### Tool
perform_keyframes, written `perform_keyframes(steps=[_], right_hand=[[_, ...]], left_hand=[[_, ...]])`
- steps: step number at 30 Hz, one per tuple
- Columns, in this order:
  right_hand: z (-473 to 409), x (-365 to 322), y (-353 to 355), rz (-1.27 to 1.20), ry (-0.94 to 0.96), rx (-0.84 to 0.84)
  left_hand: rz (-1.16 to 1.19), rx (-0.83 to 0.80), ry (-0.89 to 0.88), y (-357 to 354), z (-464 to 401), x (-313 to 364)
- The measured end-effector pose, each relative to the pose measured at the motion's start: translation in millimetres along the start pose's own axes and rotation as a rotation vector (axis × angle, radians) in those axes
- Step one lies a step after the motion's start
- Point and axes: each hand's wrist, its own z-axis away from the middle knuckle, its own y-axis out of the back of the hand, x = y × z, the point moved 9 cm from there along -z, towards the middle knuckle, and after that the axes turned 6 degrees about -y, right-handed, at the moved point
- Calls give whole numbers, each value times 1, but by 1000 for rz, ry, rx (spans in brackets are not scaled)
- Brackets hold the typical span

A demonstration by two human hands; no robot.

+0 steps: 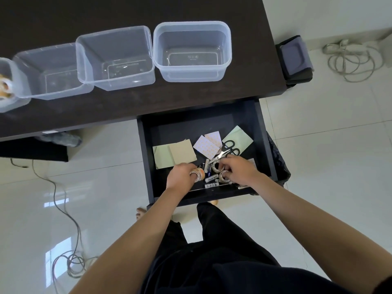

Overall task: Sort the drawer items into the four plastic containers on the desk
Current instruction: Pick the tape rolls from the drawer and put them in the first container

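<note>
The open dark drawer (263, 145) holds paper cards (176, 154), patterned sheets (209, 144), black-handled scissors (228, 150), several batteries (210, 177) and tape rolls. My left hand (180, 177) grips a tape roll (198, 174) at the drawer's front. My right hand (239, 171) curls its fingers round two tape rolls (221, 174) beside the batteries. On the dark desk (127, 107) stand clear plastic containers: a right one (192, 26), a middle one (115, 32), a left one (48, 49) and a far-left one (12, 81) with tape rolls inside.
A dark bag (294, 58) sits off the desk's right edge. Cables lie coiled on the tiled floor at the upper right (352, 60) and lower left (70, 264). My legs in dark trousers (212, 240) stand before the drawer.
</note>
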Motion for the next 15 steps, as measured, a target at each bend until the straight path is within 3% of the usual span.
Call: perform_keyframes(steps=[8,15], right_hand=[[17,-23,12,-268,-70,44],[22,-96,34,-326,-10,142]], left_hand=[[150,149,-10,46,21,12],[174,277,16,106,40,-11]])
